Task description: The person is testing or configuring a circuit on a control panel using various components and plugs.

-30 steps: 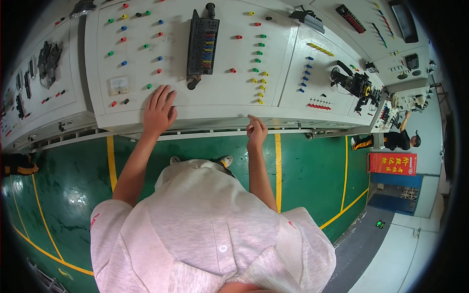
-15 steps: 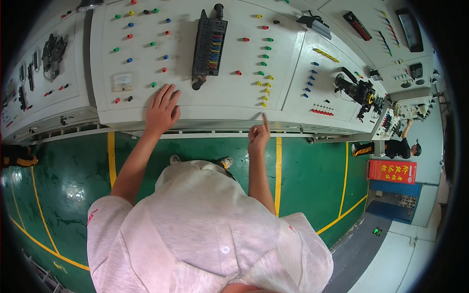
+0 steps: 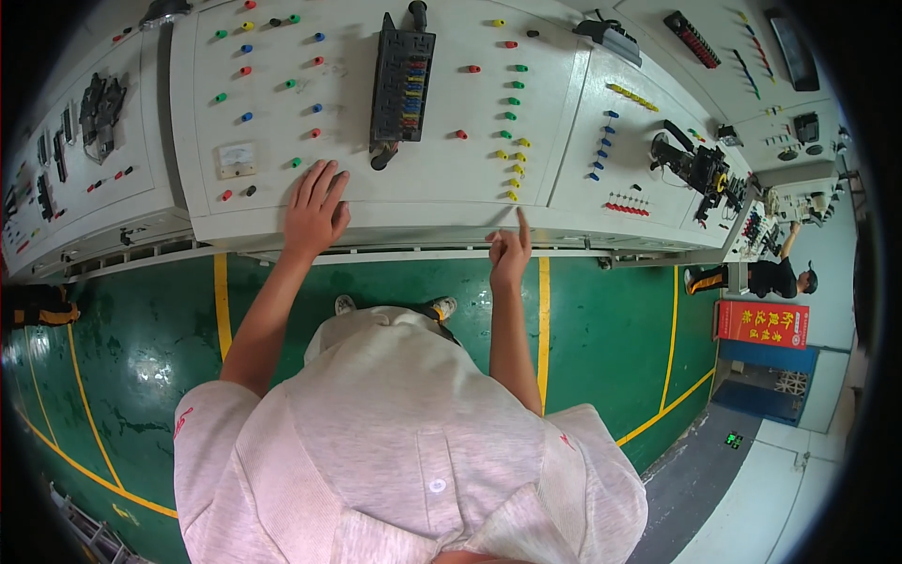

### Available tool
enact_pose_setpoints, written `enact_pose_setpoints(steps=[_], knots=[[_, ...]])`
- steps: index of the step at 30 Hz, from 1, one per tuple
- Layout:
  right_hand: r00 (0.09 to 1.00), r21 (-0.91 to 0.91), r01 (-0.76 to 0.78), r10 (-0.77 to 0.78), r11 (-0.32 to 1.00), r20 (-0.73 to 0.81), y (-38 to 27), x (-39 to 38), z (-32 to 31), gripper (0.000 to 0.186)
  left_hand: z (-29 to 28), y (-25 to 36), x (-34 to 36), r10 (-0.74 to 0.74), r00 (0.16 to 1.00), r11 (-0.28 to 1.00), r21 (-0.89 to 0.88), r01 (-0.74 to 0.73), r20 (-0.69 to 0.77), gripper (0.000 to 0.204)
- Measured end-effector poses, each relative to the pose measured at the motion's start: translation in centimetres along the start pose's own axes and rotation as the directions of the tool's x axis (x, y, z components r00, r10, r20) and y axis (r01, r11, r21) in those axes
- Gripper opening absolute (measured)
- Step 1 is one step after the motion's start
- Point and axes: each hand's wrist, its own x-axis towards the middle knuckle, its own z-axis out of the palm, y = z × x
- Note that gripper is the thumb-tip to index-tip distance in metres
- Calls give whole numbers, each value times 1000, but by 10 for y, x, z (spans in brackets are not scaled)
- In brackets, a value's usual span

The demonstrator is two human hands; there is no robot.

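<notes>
My left hand [image 3: 318, 209] lies flat on the lower part of a white test panel [image 3: 413, 197], its fingers stretched out below a green socket [image 3: 296, 162]. With the index finger extended and the other fingers partly curled, my right hand [image 3: 510, 252] is at the panel's near edge and holds nothing. Its fingertip is just below the lowest yellow socket [image 3: 512, 195]; whether it touches the panel I cannot tell. Between and beyond the hands, a black fuse box [image 3: 387, 103] with rows of coloured fuses is mounted on the panel.
Rows of red, blue and green sockets fill the panel's left side. To the right are blue sockets [image 3: 608, 131] and a black steering column switch assembly [image 3: 700, 171]. A person [image 3: 775, 277] works at the far right by a red sign [image 3: 763, 324]. Yellow lines cross the green floor [image 3: 620, 348].
My right hand has moved slightly up and right, its fingertip closer to the yellow sockets. My left hand stays flat on the panel. The whole view has shifted a little.
</notes>
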Motion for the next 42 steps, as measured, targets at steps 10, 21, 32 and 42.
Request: enact_pose_setpoints(steps=[10,21,32,42], knots=[[989,-178,-109,125,978,81,28,-1,-14,36,0,2,-1,7,1000,1000,-15,-7,-15,47],[998,-136,-43,48,990,32,22,5,-3,17,1,0,0,-3,1000,1000,7,3,-5,48],[999,-200,-22,28,979,25,9,25,-15,25,2,2,0,0,1000,1000,-12,0,28,47],[855,-771,373,-514,515,70,6,39,-2,22,3,4,-2,-6,999,1000,6,6,35,47]])
